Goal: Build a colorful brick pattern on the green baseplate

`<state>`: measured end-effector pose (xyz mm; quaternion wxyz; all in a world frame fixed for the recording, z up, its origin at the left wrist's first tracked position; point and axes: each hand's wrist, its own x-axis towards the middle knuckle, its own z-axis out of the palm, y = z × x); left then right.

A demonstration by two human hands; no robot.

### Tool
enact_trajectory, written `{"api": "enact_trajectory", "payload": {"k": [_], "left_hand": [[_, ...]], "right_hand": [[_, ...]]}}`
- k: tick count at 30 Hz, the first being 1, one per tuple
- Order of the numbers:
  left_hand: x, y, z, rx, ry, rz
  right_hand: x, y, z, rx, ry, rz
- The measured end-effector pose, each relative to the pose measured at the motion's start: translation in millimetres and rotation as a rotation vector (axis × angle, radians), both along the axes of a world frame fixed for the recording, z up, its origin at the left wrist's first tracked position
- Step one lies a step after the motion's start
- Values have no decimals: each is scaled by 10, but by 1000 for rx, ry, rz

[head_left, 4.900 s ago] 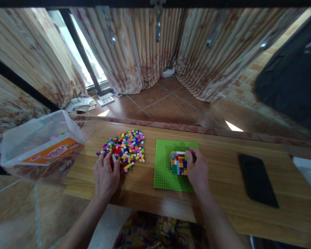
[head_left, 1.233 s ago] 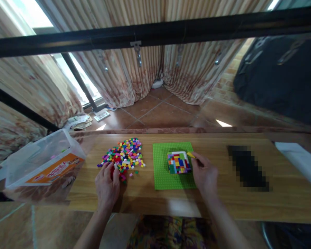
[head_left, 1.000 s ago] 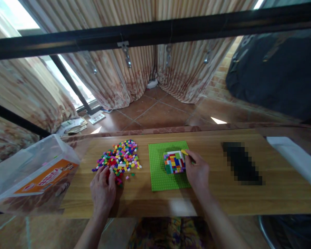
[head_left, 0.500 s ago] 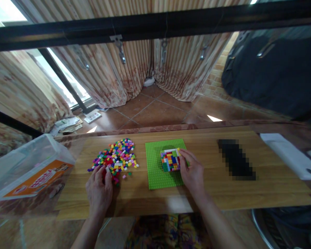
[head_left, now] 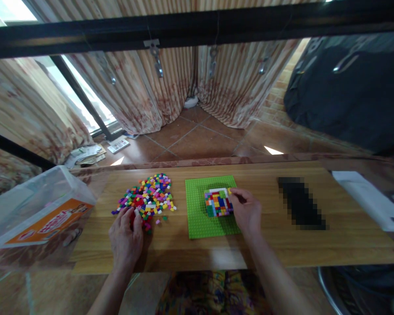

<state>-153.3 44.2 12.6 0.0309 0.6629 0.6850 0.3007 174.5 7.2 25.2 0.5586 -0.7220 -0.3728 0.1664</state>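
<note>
My left hand rests at the near edge of a pile of small coloured bricks, its fingers curved and the thumb apart from them. Red bricks show in the gap, and no brick is clearly gripped. On a green studded baseplate sits a low multicoloured brick build, with a white strip along its far side. Thumb and forefinger of my right hand are pinched at the far right corner of this build, on a small yellow brick. Whether that brick is seated cannot be made out.
A clear plastic tub with an orange label stands left of the pile. On the right of the wooden table lies a blurred-out black object, and a white object lies beyond it. A dark metal bar crosses above.
My right hand's fingers have shifted slightly at the build's far right corner, now bent more over the yellow brick. My left hand stays at the pile. The view has shifted a little.
</note>
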Motion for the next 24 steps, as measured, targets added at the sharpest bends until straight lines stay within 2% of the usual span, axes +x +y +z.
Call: {"api": "enact_trajectory", "payload": {"k": [6,10,16,20,24], "left_hand": [[8,-11,6,-4,-2,3],[10,-11,5,-1,12,-7],[15,-14,-6,19,16,-3],[23,-24,-3,8,14,3],[28,-32,1,-1,6,5]], "right_hand": [[-9,1,69,-14,-6,45],[7,-18,-7,-30,118,32],[105,55,-117,17,247,-10],[187,177,-105,-14,214,-3],[185,240,-46,-100,79,82]]}}
